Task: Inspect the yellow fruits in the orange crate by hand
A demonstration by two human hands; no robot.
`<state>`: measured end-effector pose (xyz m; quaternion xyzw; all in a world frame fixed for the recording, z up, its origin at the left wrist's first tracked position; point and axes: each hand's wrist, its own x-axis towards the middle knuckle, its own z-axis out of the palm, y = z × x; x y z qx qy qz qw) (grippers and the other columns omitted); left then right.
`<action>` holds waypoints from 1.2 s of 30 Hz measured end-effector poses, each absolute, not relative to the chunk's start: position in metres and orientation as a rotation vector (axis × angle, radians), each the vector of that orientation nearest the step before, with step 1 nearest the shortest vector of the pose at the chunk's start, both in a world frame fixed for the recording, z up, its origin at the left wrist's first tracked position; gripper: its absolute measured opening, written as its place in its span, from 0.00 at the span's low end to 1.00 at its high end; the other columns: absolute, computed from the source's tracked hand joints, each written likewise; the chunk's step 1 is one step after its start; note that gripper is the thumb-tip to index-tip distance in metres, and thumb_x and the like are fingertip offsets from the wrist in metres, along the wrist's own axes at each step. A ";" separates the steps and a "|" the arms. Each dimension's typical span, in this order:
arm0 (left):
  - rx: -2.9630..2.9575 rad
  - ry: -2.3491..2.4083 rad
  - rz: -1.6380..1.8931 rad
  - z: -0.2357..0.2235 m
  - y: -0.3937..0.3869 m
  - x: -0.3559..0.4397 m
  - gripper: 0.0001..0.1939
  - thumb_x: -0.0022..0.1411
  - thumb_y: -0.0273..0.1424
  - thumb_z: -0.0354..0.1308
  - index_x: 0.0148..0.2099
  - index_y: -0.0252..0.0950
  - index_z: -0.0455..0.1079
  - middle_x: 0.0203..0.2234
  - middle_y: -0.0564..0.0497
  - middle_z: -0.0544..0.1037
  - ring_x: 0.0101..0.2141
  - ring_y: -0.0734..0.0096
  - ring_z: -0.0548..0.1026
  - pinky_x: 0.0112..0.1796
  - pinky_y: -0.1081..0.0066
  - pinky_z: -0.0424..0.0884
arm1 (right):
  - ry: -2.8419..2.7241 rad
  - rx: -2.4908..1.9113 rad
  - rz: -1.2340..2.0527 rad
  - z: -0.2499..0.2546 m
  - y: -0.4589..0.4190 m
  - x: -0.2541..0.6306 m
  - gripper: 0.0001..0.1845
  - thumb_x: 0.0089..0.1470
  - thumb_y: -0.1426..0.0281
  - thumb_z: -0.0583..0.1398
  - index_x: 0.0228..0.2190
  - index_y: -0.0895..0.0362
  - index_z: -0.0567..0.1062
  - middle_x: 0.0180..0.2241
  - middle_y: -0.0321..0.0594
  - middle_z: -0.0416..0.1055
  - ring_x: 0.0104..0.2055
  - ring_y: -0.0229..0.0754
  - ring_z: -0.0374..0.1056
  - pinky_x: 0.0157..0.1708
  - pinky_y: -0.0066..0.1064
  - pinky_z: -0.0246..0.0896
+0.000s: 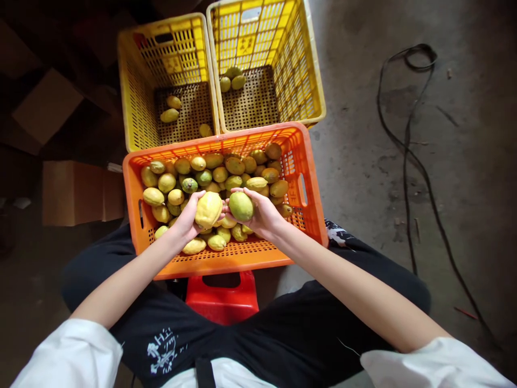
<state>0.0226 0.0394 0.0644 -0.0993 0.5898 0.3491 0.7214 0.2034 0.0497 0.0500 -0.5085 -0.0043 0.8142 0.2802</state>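
Observation:
Over the middle of an orange plastic crate (218,265), my two hands are side by side. My left hand (189,220) holds a yellow lemon (209,209) with the thumb along its side. In my right hand (264,215) rests a rounder, green lemon (241,207), cupped by the fingers. Below them, many yellow and greenish lemons (233,165) fill the crate; some are hidden by my hands. One dark-spotted green lemon (189,185) lies just beyond my left hand.
Behind the orange crate stand two yellow crates, the left crate (133,97) and right crate (319,81), each holding a few lemons. A red stool (222,307) shows between my legs. Cardboard boxes (72,193) stand at left; a black cable (424,172) lies on the floor at right.

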 end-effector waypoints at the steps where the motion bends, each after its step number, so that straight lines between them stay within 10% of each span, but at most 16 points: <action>1: -0.228 1.294 0.771 0.066 0.040 0.023 0.20 0.76 0.34 0.51 0.60 0.27 0.76 0.41 0.35 0.88 0.41 0.50 0.89 0.40 0.58 0.88 | -0.013 -1.356 2.181 0.050 0.050 0.203 0.07 0.62 0.63 0.66 0.40 0.52 0.77 0.34 0.41 0.81 0.37 0.49 0.82 0.41 0.43 0.83; 19: -0.165 1.250 0.710 0.061 0.036 0.023 0.25 0.78 0.34 0.49 0.67 0.27 0.74 0.42 0.36 0.88 0.40 0.53 0.89 0.37 0.60 0.88 | -0.159 -1.476 2.082 0.051 0.047 0.202 0.13 0.57 0.59 0.74 0.35 0.52 0.78 0.31 0.36 0.79 0.34 0.43 0.78 0.41 0.37 0.80; 26: -0.038 1.277 0.719 0.060 0.033 0.020 0.07 0.71 0.28 0.66 0.48 0.29 0.79 0.40 0.36 0.88 0.38 0.57 0.89 0.37 0.67 0.87 | -0.303 -1.466 2.034 0.039 0.042 0.203 0.14 0.47 0.64 0.77 0.33 0.51 0.80 0.33 0.31 0.80 0.37 0.41 0.77 0.38 0.31 0.73; 36: -0.135 1.262 0.753 0.055 0.040 0.012 0.18 0.74 0.36 0.61 0.57 0.28 0.78 0.39 0.37 0.88 0.39 0.54 0.89 0.35 0.66 0.86 | -0.091 -1.496 2.112 0.038 0.048 0.199 0.11 0.66 0.59 0.64 0.34 0.51 0.78 0.31 0.41 0.82 0.37 0.48 0.80 0.37 0.35 0.76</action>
